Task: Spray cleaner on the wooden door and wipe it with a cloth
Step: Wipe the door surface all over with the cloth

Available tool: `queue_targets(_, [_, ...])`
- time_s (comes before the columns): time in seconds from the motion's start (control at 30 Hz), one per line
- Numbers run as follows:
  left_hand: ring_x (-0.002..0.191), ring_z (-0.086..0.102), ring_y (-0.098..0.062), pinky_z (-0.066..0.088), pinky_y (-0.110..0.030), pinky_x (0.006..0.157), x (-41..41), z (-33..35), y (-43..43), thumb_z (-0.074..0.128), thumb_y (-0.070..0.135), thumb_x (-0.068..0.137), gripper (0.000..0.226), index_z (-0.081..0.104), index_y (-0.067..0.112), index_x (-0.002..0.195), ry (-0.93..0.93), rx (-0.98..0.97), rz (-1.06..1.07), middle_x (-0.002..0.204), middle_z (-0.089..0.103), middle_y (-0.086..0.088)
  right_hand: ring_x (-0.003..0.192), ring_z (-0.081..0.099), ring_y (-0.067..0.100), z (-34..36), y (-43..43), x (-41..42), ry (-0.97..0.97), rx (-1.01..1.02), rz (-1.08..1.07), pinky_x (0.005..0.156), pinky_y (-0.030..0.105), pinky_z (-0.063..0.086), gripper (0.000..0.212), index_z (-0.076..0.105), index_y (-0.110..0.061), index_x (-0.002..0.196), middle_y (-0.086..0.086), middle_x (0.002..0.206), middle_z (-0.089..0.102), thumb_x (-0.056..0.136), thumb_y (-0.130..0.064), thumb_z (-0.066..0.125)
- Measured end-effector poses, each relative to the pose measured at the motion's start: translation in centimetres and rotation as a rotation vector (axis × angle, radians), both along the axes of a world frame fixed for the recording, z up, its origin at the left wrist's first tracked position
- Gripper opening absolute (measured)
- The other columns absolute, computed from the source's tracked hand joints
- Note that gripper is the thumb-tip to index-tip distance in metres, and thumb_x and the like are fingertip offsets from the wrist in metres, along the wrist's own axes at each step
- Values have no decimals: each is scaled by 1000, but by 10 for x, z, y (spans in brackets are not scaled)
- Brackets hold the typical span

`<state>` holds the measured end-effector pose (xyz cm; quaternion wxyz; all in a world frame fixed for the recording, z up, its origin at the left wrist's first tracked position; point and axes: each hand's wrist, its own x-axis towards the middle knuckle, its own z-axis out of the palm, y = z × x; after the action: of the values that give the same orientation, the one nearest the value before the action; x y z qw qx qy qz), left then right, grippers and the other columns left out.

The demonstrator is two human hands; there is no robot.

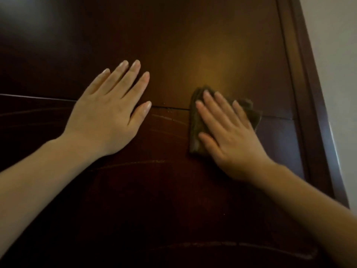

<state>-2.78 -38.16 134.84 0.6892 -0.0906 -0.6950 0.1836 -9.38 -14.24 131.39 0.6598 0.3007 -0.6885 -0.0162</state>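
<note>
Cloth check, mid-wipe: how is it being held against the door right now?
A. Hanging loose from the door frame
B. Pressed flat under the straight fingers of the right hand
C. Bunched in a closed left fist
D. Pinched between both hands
B: the right hand lies flat on the cloth with its fingers straight, pressing it to the door, while the left hand rests bare on the wood, apart from the cloth.

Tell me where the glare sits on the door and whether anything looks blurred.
Head view: warm glare glows on the wooden door above the cloth, a fainter sheen top left; the right hand pressing the cloth looks motion-blurred, the left hand sharper.
</note>
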Motion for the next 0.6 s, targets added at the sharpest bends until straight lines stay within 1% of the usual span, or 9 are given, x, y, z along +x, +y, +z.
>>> queue_targets(0.1, [142,10,-17,5,-34,113,-2,-1,-1,14,47,97,59,18,14,146,1,-13,-4,154,17,-7,140,-7,6,20,-2,1,-89,-181,-4,114,31,-7,66,8,-22,148,-8,154,-1,90,-52,10])
queue_targets(0.13, [141,12,-18,5,-33,113,-2,0,-2,14,47,97,59,19,14,145,20,-16,-6,154,19,-8,141,-7,7,18,-7,2,-86,-249,1,114,31,-7,67,9,-21,149,-6,156,0,89,-52,8])
queue_targets(0.2, [140,17,-20,7,-34,112,-5,0,-3,14,47,97,58,22,14,144,54,-23,-9,152,24,-9,143,3,15,0,-21,5,-39,-297,28,114,36,-1,67,18,-17,148,2,156,12,89,-49,15])
queue_targets(0.23, [140,20,-22,10,-36,112,-6,1,-3,14,47,97,59,25,13,144,65,-26,-12,151,26,-11,143,9,19,-12,-30,8,-8,-259,44,113,40,3,66,24,-14,147,6,155,19,90,-47,21])
queue_targets(0.3, [138,25,-27,17,-42,111,-7,1,-3,17,45,97,58,31,11,143,82,-31,-15,149,30,-14,142,16,24,-35,-43,11,39,-105,69,110,47,10,62,31,-13,144,7,153,26,91,-44,28])
queue_targets(0.37, [137,28,-29,20,-44,110,-7,0,-1,20,42,96,58,35,9,141,78,-31,-15,148,32,-16,141,18,23,-34,-43,13,49,30,72,110,47,12,60,33,-14,143,7,152,28,92,-44,30])
queue_targets(0.43, [138,27,-28,17,-42,111,-5,1,1,20,42,96,58,34,9,142,50,-22,-14,149,32,-15,140,19,21,-13,-34,11,60,76,52,111,45,12,60,34,-14,143,6,152,29,91,-44,31])
queue_targets(0.5, [139,22,-24,12,-37,111,-3,0,0,18,44,97,58,29,11,143,26,-7,-7,150,29,-12,142,12,16,8,-23,9,10,-7,40,113,39,5,62,28,-17,146,3,154,22,91,-46,26])
queue_targets(0.6, [139,21,-21,8,-33,111,-2,-1,-1,17,44,97,57,27,12,143,23,1,-7,150,28,-10,141,-11,6,16,-18,10,-109,-202,-1,114,32,-9,66,6,-24,149,-6,157,-1,89,-53,8])
